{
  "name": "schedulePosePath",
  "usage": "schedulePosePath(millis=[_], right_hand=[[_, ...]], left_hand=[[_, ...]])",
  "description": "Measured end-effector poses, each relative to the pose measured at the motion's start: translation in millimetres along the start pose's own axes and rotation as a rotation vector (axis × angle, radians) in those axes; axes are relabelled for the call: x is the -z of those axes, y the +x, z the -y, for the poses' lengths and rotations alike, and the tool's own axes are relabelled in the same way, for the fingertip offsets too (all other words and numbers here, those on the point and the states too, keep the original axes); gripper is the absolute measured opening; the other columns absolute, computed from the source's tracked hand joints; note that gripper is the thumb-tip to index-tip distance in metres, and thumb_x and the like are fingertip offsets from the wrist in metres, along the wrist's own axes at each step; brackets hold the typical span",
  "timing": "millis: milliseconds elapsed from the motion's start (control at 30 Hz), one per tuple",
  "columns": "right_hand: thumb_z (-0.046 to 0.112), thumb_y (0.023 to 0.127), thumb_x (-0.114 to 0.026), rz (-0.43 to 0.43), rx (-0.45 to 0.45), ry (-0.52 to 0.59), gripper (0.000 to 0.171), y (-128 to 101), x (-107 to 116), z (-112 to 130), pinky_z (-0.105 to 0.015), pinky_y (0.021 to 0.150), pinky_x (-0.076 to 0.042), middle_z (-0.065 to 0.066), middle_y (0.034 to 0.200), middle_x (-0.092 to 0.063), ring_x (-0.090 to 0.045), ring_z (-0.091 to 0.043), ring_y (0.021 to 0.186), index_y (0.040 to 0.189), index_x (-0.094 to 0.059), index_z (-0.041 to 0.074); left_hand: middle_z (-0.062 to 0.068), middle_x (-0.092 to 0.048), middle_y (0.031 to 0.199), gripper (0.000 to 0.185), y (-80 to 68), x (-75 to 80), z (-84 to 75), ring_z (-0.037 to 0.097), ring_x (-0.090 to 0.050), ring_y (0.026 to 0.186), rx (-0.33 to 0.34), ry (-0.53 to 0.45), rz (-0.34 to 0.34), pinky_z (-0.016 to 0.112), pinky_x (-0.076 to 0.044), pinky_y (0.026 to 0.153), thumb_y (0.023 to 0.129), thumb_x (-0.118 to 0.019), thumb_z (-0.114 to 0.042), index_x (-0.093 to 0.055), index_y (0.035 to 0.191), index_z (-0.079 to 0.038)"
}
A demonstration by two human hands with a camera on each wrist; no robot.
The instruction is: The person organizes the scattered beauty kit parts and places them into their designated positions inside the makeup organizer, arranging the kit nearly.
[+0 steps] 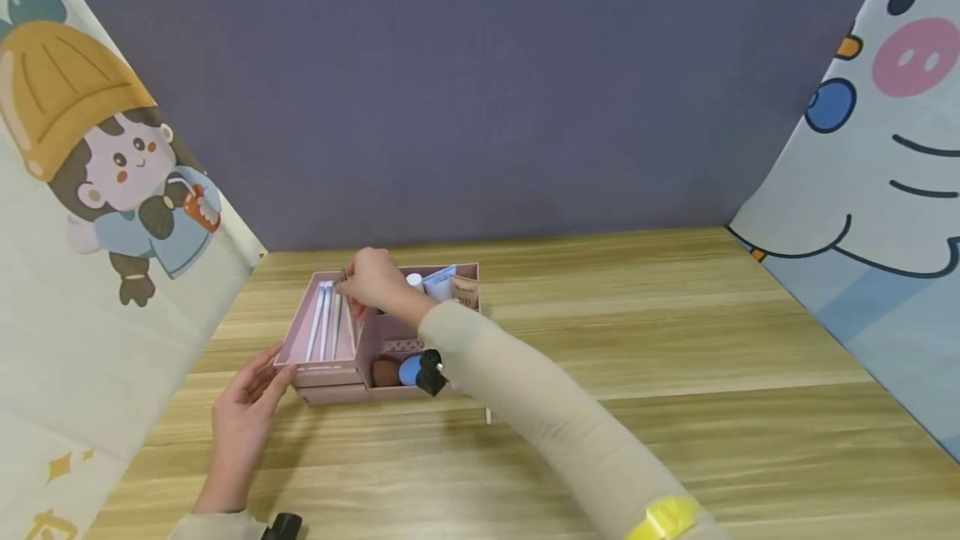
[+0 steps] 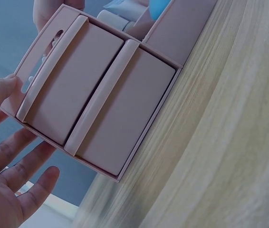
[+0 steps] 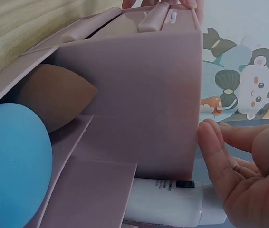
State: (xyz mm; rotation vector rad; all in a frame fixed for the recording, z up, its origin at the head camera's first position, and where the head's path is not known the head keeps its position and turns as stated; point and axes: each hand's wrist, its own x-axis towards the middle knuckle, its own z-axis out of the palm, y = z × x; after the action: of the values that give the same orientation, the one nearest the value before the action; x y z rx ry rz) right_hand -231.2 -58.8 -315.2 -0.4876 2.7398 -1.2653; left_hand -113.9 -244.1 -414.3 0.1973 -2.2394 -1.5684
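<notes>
A pink organizer box (image 1: 330, 394) stands on the wooden table (image 1: 675, 340). My left hand (image 1: 251, 407) is open, its straight fingers against the box's front left corner, beside the two drawer fronts (image 2: 101, 104). My right hand (image 1: 371, 282) reaches over the box's back left tray, where thin white sticks (image 1: 322, 323) lie. Its fingertips (image 3: 220, 152) are gathered at the divider wall (image 3: 139, 95) and seem to pinch the top of one stick. A blue sponge (image 1: 408, 369) and a brown sponge (image 1: 385, 372) sit in the front compartment. A white tube (image 3: 168, 206) lies below the fingers.
Small packets and a white cap (image 1: 438, 282) fill the box's back right section. A grey wall (image 1: 480, 90) stands behind the table. Cartoon-printed cloths hang at the left (image 1: 90, 190) and the right (image 1: 885, 190). Bare wood stretches to the right of the box.
</notes>
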Motion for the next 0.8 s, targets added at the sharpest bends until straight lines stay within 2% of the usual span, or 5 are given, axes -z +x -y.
schedulePosePath(millis=[100,167,267,500,800], right_hand=[[0.016,0.096,-0.069,0.008,-0.020,0.007,0.017,0.8,-0.3,0.4,-0.029,0.050,-0.057,-0.004,0.053,-0.063,-0.060,-0.012,0.040,0.096,-0.072,-0.001],[0.015,0.095,-0.069,0.014,-0.037,0.026,0.020,1.6,-0.3,0.7,-0.030,0.051,-0.057,-0.004,0.053,-0.063,-0.061,-0.013,0.041,0.107,-0.070,-0.001],[0.013,0.095,-0.069,0.028,-0.051,0.069,0.025,2.3,0.4,0.8,-0.032,0.054,-0.058,-0.005,0.054,-0.062,-0.061,-0.013,0.041,0.115,-0.068,-0.003],[0.005,0.094,-0.069,0.063,-0.041,0.203,0.029,1.2,2.5,-0.2,-0.034,0.052,-0.058,-0.009,0.054,-0.061,-0.059,-0.015,0.041,0.120,-0.064,-0.007],[0.005,0.093,-0.070,0.116,0.035,0.222,0.032,-11.4,12.9,0.6,-0.041,0.060,-0.060,-0.007,0.062,-0.064,-0.062,-0.016,0.045,0.123,-0.063,-0.004]], left_hand=[[-0.029,-0.062,0.092,0.040,-0.2,0.5,-0.3,-0.011,-0.061,0.089,0.001,0.007,0.000,0.007,-0.048,0.077,0.094,-0.072,-0.015,-0.064,0.130,-0.002],[-0.029,-0.062,0.092,0.040,-0.4,0.8,-0.7,-0.012,-0.060,0.089,0.003,0.011,0.002,0.007,-0.048,0.077,0.094,-0.071,-0.016,-0.064,0.131,-0.002],[-0.029,-0.062,0.092,0.040,-0.7,1.4,-1.6,-0.012,-0.060,0.089,0.006,0.013,0.004,0.007,-0.048,0.076,0.094,-0.071,-0.016,-0.064,0.131,-0.002],[-0.029,-0.062,0.092,0.040,-1.0,1.8,-2.7,-0.012,-0.061,0.089,0.009,0.007,0.004,0.007,-0.048,0.077,0.094,-0.071,-0.016,-0.064,0.131,-0.002],[-0.029,-0.062,0.092,0.040,-1.9,2.2,-3.6,-0.011,-0.061,0.089,0.009,0.005,0.005,0.008,-0.048,0.077,0.094,-0.071,-0.016,-0.063,0.131,-0.002]])
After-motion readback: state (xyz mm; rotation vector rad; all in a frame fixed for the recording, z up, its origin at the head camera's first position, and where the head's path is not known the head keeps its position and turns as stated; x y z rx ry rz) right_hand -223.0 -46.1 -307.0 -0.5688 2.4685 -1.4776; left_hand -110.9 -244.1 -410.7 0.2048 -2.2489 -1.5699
